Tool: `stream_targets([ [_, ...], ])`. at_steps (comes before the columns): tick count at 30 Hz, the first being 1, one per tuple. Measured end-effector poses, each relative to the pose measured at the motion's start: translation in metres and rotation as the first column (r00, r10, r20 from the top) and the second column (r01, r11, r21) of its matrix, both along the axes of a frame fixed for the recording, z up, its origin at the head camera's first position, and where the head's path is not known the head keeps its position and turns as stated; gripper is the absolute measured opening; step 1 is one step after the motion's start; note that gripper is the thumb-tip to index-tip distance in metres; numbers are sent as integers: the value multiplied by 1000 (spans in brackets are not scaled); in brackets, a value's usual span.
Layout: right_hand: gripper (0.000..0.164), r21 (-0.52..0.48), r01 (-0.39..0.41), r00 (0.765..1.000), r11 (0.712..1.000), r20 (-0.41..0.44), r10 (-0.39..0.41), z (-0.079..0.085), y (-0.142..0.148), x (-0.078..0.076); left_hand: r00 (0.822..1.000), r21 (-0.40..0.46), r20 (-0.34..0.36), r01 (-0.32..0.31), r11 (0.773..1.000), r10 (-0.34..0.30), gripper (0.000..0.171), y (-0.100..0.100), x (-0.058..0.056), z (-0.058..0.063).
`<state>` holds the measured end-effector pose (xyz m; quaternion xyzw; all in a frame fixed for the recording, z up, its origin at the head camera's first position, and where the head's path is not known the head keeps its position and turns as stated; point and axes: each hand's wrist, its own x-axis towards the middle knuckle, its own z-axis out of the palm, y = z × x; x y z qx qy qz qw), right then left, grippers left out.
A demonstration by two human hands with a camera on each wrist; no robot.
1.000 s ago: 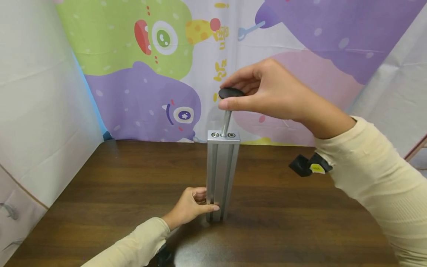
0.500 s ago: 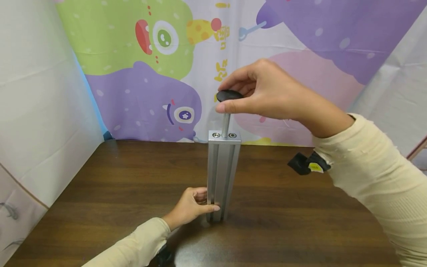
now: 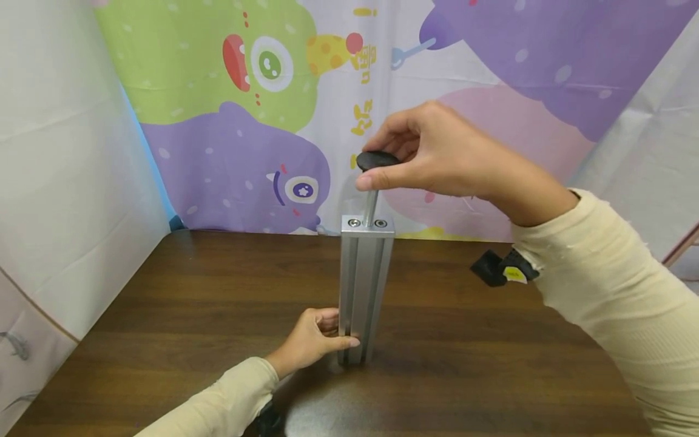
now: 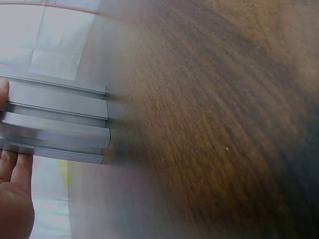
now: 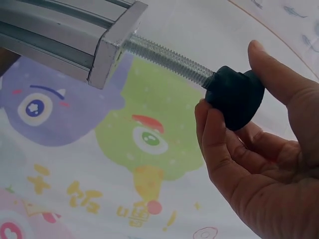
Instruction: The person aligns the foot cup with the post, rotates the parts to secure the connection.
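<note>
An aluminium extrusion [image 3: 360, 291] stands upright on the wooden table. My left hand [image 3: 308, 338] grips it low down, thumb across the front face and fingers behind. A metal end plate [image 3: 354, 233] with two screws caps the top. Out of its middle rises the threaded stud [image 5: 172, 60] of a levelling foot, whose lower end is hidden inside the plate. Thumb and fingers of my right hand [image 3: 445, 152] pinch the foot's round black base [image 5: 237, 97] by its edge. The left wrist view shows the extrusion's grooved lower end [image 4: 60, 102] at the tabletop.
Behind the table [image 3: 191, 303] hangs a printed cartoon curtain [image 3: 229, 145], close beyond the extrusion. Pale fabric panels [image 3: 54, 121] flank both sides. A black wrist-camera mount [image 3: 494, 269] projects below the right sleeve.
My right hand and the levelling foot have come down slightly, and the stud looks more upright than a second ago. My left hand keeps its grip on the extrusion.
</note>
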<state>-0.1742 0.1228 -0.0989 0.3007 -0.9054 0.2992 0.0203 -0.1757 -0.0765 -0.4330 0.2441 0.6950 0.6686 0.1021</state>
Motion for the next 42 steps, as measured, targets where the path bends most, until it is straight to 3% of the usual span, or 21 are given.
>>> stream_targets([
  [28, 36, 60, 14, 1000, 998, 21, -15, 0, -7, 2, 1000, -13, 7, -27, 1000, 27, 44, -1, 2, -4],
  [32, 33, 61, 12, 1000, 998, -21, -11, -2, -6, 4, 1000, -9, 18, -25, 1000, 25, 43, -1, 1, -3],
  [38, 35, 148, -2, 983, 989, -180, 29, -5, -5, 8, 1000, -12, 6, -21, 1000, 22, 41, -1, 0, -2],
  [42, 44, 227, -42, 977, 973, -195, 88, -1, -2, 7, 1000, -12, -4, -25, 1000, 25, 41, -1, -1, -1],
])
